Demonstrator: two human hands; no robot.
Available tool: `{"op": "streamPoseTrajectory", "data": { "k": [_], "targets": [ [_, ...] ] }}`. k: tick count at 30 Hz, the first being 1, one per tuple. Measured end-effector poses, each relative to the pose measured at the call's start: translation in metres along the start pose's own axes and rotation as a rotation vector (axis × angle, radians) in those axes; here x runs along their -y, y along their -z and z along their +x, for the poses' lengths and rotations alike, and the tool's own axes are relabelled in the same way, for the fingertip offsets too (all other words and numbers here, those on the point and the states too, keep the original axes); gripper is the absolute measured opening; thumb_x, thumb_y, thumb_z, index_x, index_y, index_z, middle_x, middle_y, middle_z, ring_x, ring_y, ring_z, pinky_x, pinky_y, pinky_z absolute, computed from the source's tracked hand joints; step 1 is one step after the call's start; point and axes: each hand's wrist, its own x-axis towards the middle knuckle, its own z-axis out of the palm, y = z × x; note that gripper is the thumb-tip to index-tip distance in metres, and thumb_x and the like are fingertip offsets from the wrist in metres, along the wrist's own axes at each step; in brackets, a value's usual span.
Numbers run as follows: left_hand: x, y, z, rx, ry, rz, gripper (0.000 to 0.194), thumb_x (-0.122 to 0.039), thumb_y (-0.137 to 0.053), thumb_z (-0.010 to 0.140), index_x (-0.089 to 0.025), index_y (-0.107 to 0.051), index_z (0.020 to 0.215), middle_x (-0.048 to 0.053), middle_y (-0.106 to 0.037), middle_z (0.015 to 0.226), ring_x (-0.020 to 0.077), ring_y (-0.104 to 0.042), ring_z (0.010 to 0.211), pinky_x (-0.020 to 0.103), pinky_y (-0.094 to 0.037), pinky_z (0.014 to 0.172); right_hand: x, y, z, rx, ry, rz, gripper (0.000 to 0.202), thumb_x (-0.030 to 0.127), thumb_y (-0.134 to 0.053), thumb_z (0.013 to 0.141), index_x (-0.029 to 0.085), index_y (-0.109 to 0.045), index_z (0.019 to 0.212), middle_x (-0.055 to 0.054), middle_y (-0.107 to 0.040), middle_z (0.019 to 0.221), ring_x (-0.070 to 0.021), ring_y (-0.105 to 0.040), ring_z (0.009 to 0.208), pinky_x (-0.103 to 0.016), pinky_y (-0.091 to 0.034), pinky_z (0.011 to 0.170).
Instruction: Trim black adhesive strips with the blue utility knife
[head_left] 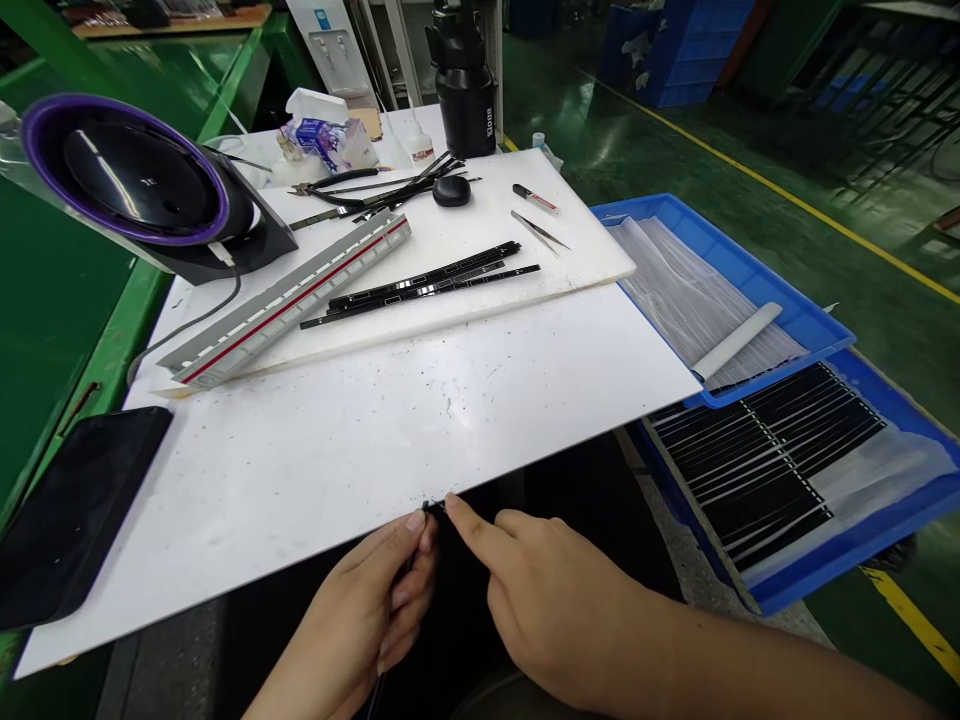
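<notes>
At the front edge of the white table (pixel 450 400), my left hand (pixel 375 590) pinches the end of a thin black strip (pixel 433 507) between thumb and fingers. My right hand (pixel 555 590) points its index finger at the same end, the fingertip touching or almost touching it; its other fingers are curled, and whether they hold anything is hidden. More black strips (pixel 427 285) lie in a loose bundle on the white foam board (pixel 585 230). A grey triangular scale ruler (pixel 292 300) rests aslant at the board's left side.
A black fan with a purple rim (pixel 225 200) and a phone (pixel 75 510) are on the left. Pliers (pixel 337 185), a black case (pixel 451 191), tweezers (pixel 540 232) and a black bottle (pixel 465 100) stand or lie farther back. Blue trays (pixel 817 335) with strips are at the right.
</notes>
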Motion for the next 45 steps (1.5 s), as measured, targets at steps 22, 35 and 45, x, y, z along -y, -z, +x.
{"op": "streamPoseTrajectory", "data": {
  "k": [22,35,45],
  "targets": [
    [0.0,0.006,0.001,0.03,0.036,0.036,0.046,-0.065,-0.064,0.079,-0.02,-0.055,0.071,-0.009,-0.036,0.05,0.0037,-0.019,0.037,0.014,-0.017,0.032,-0.005,0.001,0.008,-0.021,0.099,-0.116,0.063,0.011,-0.036,0.09,0.011,-0.033,0.153,-0.007,-0.063,0.095,-0.0198,-0.057,0.071,-0.032,-0.043,0.058],
    [-0.003,0.004,0.001,0.032,0.032,0.045,0.047,-0.065,-0.067,0.076,-0.02,-0.055,0.07,-0.009,-0.036,0.048,0.0036,-0.02,0.036,0.014,-0.016,0.032,-0.009,0.007,0.008,0.067,0.117,-0.053,0.069,0.013,-0.039,0.091,0.012,-0.02,0.158,-0.011,-0.065,0.11,-0.0222,-0.058,0.085,-0.034,-0.048,0.078],
    [-0.003,0.006,0.001,0.047,0.015,0.039,0.044,-0.061,-0.064,0.081,-0.02,-0.055,0.07,-0.009,-0.035,0.049,0.0037,-0.019,0.037,0.013,-0.017,0.031,-0.007,-0.003,0.008,0.001,0.086,-0.189,0.066,0.013,-0.041,0.091,0.016,-0.027,0.155,-0.007,-0.065,0.096,-0.0208,-0.059,0.07,-0.032,-0.043,0.057]
  ]
}}
